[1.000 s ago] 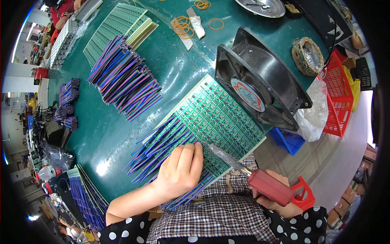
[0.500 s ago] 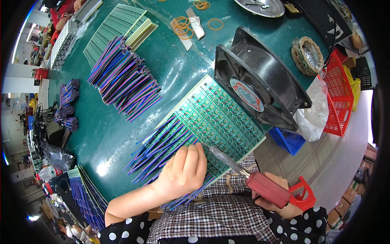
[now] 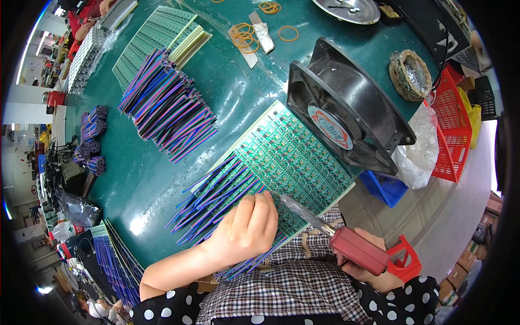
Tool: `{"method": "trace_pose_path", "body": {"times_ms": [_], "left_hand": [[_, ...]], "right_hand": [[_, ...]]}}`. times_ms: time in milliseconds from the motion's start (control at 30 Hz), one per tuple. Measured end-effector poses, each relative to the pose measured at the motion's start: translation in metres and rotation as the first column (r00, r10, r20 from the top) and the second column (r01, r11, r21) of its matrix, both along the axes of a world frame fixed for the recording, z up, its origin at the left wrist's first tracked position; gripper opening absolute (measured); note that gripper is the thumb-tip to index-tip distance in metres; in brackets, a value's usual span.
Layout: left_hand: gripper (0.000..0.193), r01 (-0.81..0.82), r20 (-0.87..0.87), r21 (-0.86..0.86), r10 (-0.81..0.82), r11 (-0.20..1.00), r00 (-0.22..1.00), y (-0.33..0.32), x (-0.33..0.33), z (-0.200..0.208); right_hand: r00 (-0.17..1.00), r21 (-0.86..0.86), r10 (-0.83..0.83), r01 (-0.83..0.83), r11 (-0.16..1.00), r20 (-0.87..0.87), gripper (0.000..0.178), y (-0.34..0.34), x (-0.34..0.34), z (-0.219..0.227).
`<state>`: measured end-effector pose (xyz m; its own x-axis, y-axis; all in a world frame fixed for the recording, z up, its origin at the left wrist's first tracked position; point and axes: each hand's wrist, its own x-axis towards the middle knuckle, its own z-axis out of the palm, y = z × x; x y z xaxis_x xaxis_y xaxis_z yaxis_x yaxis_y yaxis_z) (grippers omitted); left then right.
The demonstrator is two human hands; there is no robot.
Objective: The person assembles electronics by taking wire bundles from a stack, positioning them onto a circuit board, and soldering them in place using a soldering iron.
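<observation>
A green circuit board panel (image 3: pixel 300 157) with many small repeated circuits lies slanted at the table's near edge. Blue, black and pink wires (image 3: pixel 208 189) stick out from its left side. Over these wires, my left hand (image 3: pixel 246 225) is closed in a pinch at the board, its fingertips on a wire that is mostly hidden. My right hand (image 3: pixel 358 272) grips the red handle of a soldering iron (image 3: pixel 360 251). The iron's dark barrel slants up and left across the board, its tip close to my left fingertips.
A black fan (image 3: pixel 352 103) stands just beyond the board. Further left lie a heap of cut wires (image 3: pixel 168 108) and stacked circuit panels (image 3: pixel 154 40). Rubber bands (image 3: pixel 244 37), a coil of solder-like wire (image 3: pixel 410 76) and a metal dish (image 3: pixel 352 10) are around. Red crates (image 3: pixel 452 124) stand at right.
Almost nothing differs. Both hands and the soldering iron hold nearly the same place at the board, with a very slight shift to the right across the whole picture.
</observation>
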<state>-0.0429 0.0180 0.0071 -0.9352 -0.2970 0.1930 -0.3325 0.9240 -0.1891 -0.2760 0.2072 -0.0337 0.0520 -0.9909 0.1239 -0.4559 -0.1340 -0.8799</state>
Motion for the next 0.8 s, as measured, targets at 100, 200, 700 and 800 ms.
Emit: {"method": "trace_pose_path", "body": {"times_ms": [100, 200, 700, 800], "left_hand": [[0.015, -0.004, 0.017, -0.015, 0.005, 1.000, 1.000, 0.000, 0.000, 0.003], [0.026, -0.026, 0.035, -0.015, 0.026, 1.000, 0.999, 0.004, 0.002, 0.001], [0.021, -0.210, -0.125, 0.437, 0.291, 0.875, 0.949, -0.022, 0.009, 0.028], [0.012, -0.434, -0.126, 0.253, 0.475, 0.864, 0.871, -0.064, 0.014, 0.014]], "right_hand": [[0.957, 0.170, -0.154, 0.114, 0.979, 0.244, 0.067, 0.008, 0.006, 0.005], [0.874, 0.320, -0.278, 0.152, 0.935, 0.399, 0.067, 0.010, 0.007, 0.010], [0.897, 0.240, -0.262, 0.182, 0.953, 0.357, 0.076, 0.013, 0.010, 0.006], [0.811, 0.280, -0.310, 0.189, 0.941, 0.496, 0.081, 0.013, 0.014, 0.007]]}}
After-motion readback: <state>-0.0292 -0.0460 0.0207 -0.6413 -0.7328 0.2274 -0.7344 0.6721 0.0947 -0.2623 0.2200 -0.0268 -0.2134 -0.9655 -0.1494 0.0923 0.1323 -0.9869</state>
